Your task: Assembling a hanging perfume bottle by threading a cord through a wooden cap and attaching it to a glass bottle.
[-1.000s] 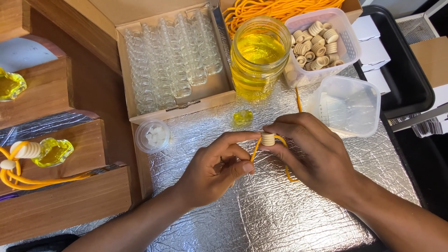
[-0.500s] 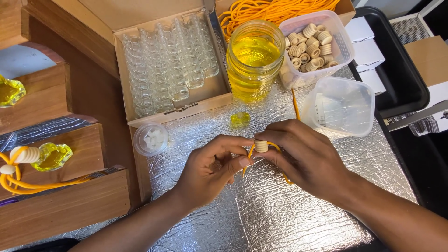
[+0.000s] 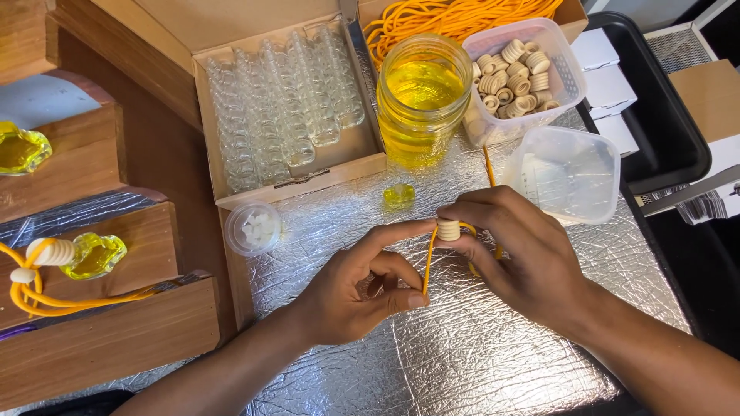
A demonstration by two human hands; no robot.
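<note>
1. The right hand [image 3: 524, 262] is pinching a ribbed wooden bead [image 3: 449, 229] between thumb and fingertips, over the crinkled silver foil mat [image 3: 462, 354].
2. The left hand [image 3: 358, 289] is clamping the orange cord [image 3: 426, 266] below, fingers closed together.
3. The bead is sitting on the cord loop, so threading looks done.
4. A small yellow-filled glass bottle [image 3: 399, 195] is waiting uncapped near the jar of yellow liquid [image 3: 422, 96]; two finished pieces are resting on the wooden steps [image 3: 100, 308].

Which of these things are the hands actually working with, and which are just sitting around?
In use:
- left hand pinching the yellow cord
- right hand holding the wooden bead on that cord

Sitting around:
- jar of yellow liquid
- tub of wooden beads
- box of small glass bottles
- empty plastic tub
- black tray
</note>
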